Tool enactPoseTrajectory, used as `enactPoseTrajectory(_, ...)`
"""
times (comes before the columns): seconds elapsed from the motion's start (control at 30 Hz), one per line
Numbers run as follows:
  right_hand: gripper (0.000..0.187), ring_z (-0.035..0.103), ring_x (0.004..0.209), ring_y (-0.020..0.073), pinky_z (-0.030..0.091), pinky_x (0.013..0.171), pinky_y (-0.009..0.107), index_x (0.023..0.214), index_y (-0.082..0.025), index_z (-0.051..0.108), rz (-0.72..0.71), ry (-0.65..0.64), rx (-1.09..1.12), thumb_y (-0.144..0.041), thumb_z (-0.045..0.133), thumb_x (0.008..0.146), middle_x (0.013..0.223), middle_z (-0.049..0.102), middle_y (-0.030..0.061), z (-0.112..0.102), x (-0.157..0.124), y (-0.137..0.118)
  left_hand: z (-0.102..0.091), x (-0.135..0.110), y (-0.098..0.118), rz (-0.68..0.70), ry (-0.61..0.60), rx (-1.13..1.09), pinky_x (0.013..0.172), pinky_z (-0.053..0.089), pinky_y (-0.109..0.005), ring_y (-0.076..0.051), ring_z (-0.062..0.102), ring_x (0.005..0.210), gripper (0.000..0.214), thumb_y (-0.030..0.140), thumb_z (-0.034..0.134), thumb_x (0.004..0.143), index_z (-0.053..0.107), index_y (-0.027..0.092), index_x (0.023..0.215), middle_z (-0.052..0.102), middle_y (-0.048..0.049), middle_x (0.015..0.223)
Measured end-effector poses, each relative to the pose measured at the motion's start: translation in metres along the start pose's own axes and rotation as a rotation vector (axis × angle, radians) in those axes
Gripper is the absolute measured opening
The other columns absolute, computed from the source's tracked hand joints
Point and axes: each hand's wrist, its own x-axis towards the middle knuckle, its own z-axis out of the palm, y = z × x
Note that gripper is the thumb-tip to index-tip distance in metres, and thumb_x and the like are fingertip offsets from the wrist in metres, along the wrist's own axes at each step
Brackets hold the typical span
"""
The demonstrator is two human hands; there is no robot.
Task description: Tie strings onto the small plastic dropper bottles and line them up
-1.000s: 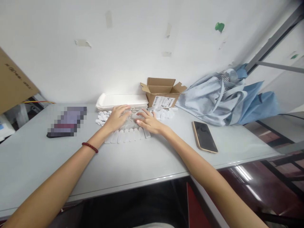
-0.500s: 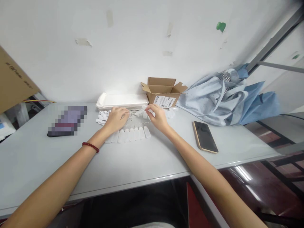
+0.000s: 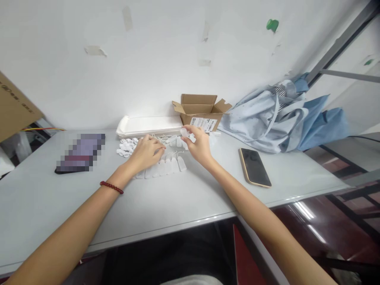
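A row of small white plastic tags [image 3: 162, 168] lies on the grey table [image 3: 166, 198] in front of me. My left hand [image 3: 145, 152], with a red bead bracelet at the wrist, rests just above that row, its fingers curled in a pinch on a thin white string. My right hand [image 3: 199, 144] is raised a little over the table, fingers closed on a small white plastic piece [image 3: 184, 132]. More loose white pieces [image 3: 126, 147] lie to the left of my left hand.
A stack of white trays [image 3: 148, 126] and an open cardboard box [image 3: 200, 111] stand by the wall. A phone [image 3: 254, 166] lies face up at right, a dark blurred object [image 3: 79, 153] at left. Blue cloth bags [image 3: 282, 114] sit at the right rear.
My right hand has lifted off the row of tags and risen toward the box with a white piece pinched in it. My left hand has stayed by the row, fingers curling in.
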Motion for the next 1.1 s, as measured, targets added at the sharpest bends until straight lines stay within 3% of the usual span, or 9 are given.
enactPoseTrajectory(0.17, 0.021, 0.058, 0.071, 0.0157, 0.047, 0.073, 0.032, 0.1, -0.021, 0.06, 0.084, -0.024, 0.069, -0.018, 0.061, 0.079, 0.092, 0.067, 0.0023, -0.002, 0.0, -0.004, 0.001, -0.001, 0.004, 0.015, -0.08, 0.032, 0.084, 0.038, -0.049, -0.031, 0.048, 0.099, 0.038, 0.035, 0.039, 0.091, 0.074, 0.021, 0.09, 0.07, -0.0094, 0.096)
enactPoseTrajectory(0.37, 0.016, 0.059, 0.074, 0.0163, 0.048, 0.073, 0.032, 0.089, -0.022, 0.055, 0.114, -0.03, 0.134, -0.03, 0.064, 0.079, 0.092, 0.067, 0.0028, -0.003, -0.003, -0.003, 0.002, -0.001, 0.001, 0.005, -0.062, -0.02, 0.086, 0.038, -0.048, -0.031, 0.048, 0.098, 0.039, 0.038, 0.039, 0.092, 0.074, 0.021, 0.089, 0.069, -0.0093, 0.095)
enactPoseTrajectory(0.63, 0.014, 0.059, 0.078, 0.0174, 0.048, 0.077, 0.033, 0.076, -0.021, 0.049, 0.139, -0.039, 0.135, -0.031, 0.06, 0.078, 0.081, 0.063, 0.0027, 0.004, -0.003, 0.005, 0.006, 0.0, 0.004, 0.025, -0.047, -0.094, 0.097, 0.034, -0.048, -0.03, 0.042, 0.114, 0.042, 0.037, 0.034, 0.096, 0.063, 0.021, 0.121, 0.06, -0.0054, 0.128)
enactPoseTrajectory(0.77, 0.011, 0.058, 0.077, 0.0178, 0.046, 0.075, 0.033, 0.074, -0.021, 0.05, 0.106, -0.046, 0.097, -0.028, 0.058, 0.078, 0.08, 0.063, 0.0029, 0.005, -0.002, 0.005, 0.008, 0.004, 0.01, 0.016, -0.091, -0.069, 0.092, 0.035, -0.046, -0.029, 0.046, 0.107, 0.045, 0.04, 0.03, 0.097, 0.059, 0.023, 0.126, 0.064, -0.0068, 0.12)
enactPoseTrajectory(0.93, 0.011, 0.058, 0.076, 0.018, 0.045, 0.075, 0.033, 0.073, -0.021, 0.049, 0.09, -0.059, 0.083, -0.026, 0.058, 0.078, 0.079, 0.062, 0.0026, 0.004, -0.003, 0.008, 0.008, 0.019, 0.014, -0.001, -0.154, 0.022, 0.083, 0.038, -0.046, -0.031, 0.048, 0.097, 0.047, 0.043, 0.028, 0.096, 0.065, 0.022, 0.117, 0.067, -0.0103, 0.107)
enactPoseTrajectory(1.1, 0.012, 0.059, 0.077, 0.0178, 0.045, 0.075, 0.032, 0.074, -0.022, 0.049, 0.127, -0.095, 0.073, -0.028, 0.058, 0.078, 0.079, 0.062, 0.0016, 0.002, -0.004, 0.013, 0.009, 0.032, 0.015, 0.033, -0.152, 0.013, 0.08, 0.038, -0.046, -0.031, 0.049, 0.088, 0.045, 0.041, 0.031, 0.094, 0.072, 0.022, 0.089, 0.067, -0.0106, 0.089)
